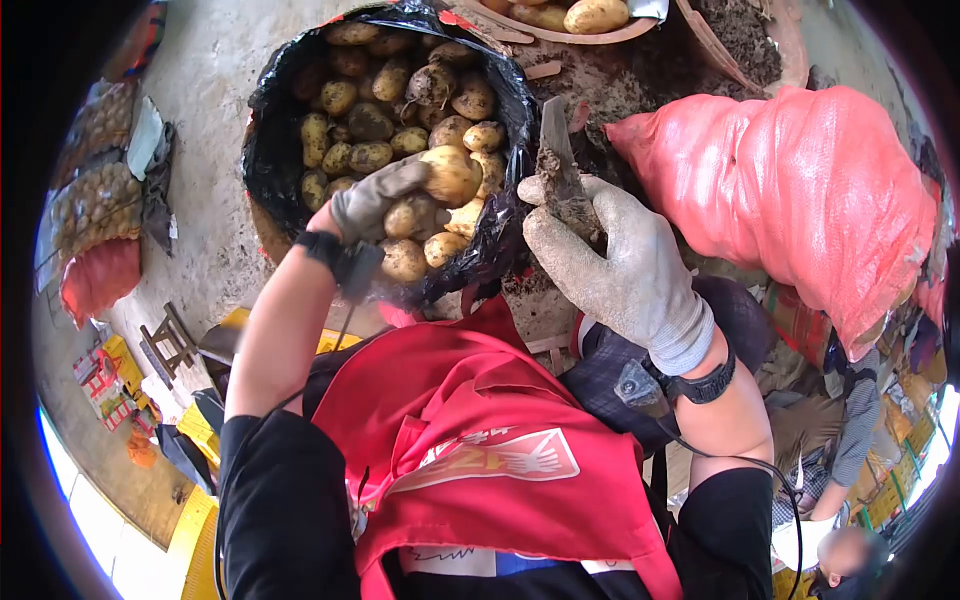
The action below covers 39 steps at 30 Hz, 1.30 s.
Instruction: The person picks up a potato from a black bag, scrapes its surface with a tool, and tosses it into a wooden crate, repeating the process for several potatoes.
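A black plastic-lined container (262, 130) full of soil-specked potatoes (370, 122) stands in front of me. Over its near side, my left hand (378, 200), in a grey-brown glove, is closed around a large yellowish potato (452, 174). Other potatoes lie directly beneath and beside that hand. To the right of the container, my right hand (625, 255), in a pale dirty glove, grips a soil-caked knife (555, 135) with its flat blade pointing away from me. The knife's handle is mostly hidden by the palm and mud.
A full pink woven sack (790, 185) lies at the right. Beyond the container sits a tub rim (600, 38) with potatoes, beside loose soil (735, 40). Filled mesh sacks (97, 205) stand far left. Another person (850, 430) is at the lower right.
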Motion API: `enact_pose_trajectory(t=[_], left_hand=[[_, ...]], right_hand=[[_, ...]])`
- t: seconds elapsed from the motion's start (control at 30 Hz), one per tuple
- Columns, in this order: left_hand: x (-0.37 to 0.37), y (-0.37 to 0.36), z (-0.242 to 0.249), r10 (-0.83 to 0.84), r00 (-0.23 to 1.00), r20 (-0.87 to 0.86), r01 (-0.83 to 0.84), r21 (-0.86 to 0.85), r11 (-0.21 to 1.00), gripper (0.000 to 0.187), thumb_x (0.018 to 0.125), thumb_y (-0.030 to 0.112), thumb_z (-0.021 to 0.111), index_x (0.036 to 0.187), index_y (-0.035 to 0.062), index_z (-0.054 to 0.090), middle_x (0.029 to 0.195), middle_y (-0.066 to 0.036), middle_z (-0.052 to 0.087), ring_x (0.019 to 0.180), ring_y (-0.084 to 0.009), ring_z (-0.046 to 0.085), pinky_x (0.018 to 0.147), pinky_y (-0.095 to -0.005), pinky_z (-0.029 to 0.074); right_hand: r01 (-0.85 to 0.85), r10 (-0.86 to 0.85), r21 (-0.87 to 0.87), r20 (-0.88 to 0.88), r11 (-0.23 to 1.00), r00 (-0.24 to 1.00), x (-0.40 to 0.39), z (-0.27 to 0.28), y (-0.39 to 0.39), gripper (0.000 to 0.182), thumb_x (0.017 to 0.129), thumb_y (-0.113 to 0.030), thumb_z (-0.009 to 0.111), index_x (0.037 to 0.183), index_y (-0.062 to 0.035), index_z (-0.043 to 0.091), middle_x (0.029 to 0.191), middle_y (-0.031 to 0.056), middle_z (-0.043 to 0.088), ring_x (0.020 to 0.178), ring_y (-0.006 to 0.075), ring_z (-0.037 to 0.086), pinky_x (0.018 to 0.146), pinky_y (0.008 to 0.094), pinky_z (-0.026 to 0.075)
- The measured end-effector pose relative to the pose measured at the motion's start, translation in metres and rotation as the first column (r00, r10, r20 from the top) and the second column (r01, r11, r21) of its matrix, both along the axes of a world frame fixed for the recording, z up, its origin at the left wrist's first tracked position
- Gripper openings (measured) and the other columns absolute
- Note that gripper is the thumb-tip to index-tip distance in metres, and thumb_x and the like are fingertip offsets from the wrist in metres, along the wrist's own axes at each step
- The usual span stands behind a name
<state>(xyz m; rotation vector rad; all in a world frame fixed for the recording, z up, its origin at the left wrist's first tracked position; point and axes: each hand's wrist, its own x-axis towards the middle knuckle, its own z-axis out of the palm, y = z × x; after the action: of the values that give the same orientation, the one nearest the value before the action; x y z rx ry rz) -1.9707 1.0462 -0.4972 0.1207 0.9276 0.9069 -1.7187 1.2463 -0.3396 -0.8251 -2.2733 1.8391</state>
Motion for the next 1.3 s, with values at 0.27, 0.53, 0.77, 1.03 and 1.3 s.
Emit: enact_pose_trajectory(t=[0.27,0.53,0.77,1.03,1.3], left_hand=[[0.052,-0.031,0.087,0.424,0.875,0.231,-0.483,0.376,0.791,0.106,0.078,0.078,0.075,0.161,0.0234,0.038,0.164,-0.018,0.038,0.145,-0.0423,0.045,0.117,-0.0559,0.044],[0.123,-0.059,0.166,0.579,0.541,0.610,-0.841,0.369,0.396,0.089,0.086,0.089,0.051,0.137,0.0176,0.061,0.150,-0.019,0.053,0.138,-0.0463,0.051,0.106,-0.0658,0.049],[0.162,-0.169,0.229,0.822,0.381,0.424,-0.893,0.400,0.208,0.090,0.082,0.090,0.056,0.142,0.0226,0.059,0.152,-0.019,0.052,0.138,-0.0493,0.052,0.079,-0.0532,0.065],[0.256,-0.381,0.266,0.998,-0.038,0.052,-0.739,0.670,-0.063,0.091,0.088,0.089,0.049,0.148,0.0202,0.050,0.143,-0.009,0.059,0.129,-0.0296,0.061,0.083,-0.0411,0.057],[0.320,-0.623,0.384,0.763,-0.270,0.588,-0.615,0.504,-0.606,0.062,0.096,0.065,0.064,0.134,0.0169,0.055,0.120,-0.014,0.064,0.102,-0.0200,0.065,0.072,-0.0396,0.061]], right_hand=[[-0.045,0.045,-0.002,0.005,0.999,0.999,0.008,0.000,-0.011,0.028,0.095,-0.024,0.076,0.113,-0.0026,0.072,0.093,0.0186,0.077,0.087,0.0323,0.077,0.074,0.0383,0.058],[-0.050,0.050,0.012,-0.013,0.999,0.999,0.017,0.000,-0.030,0.033,0.102,-0.029,0.069,0.119,-0.0006,0.072,0.087,0.0007,0.071,0.067,0.0076,0.061,0.062,0.0262,0.051],[-0.033,0.042,-0.222,0.037,0.975,0.998,0.031,-0.002,-0.044,0.026,0.103,-0.035,0.068,0.103,-0.0095,0.066,0.083,-0.0059,0.059,0.063,0.0040,0.050,0.054,0.0232,0.040],[-0.074,0.112,-0.184,0.201,0.980,0.973,0.054,-0.030,-0.046,0.023,0.098,-0.034,0.069,0.110,-0.0161,0.059,0.076,-0.0040,0.060,0.049,0.0056,0.050,0.042,0.0213,0.037],[-0.032,0.110,-0.324,0.226,0.946,0.968,0.026,-0.033,-0.047,0.028,0.096,-0.035,0.067,0.107,-0.0106,0.059,0.077,-0.0007,0.059,0.051,0.0102,0.049,0.043,0.0254,0.037]])
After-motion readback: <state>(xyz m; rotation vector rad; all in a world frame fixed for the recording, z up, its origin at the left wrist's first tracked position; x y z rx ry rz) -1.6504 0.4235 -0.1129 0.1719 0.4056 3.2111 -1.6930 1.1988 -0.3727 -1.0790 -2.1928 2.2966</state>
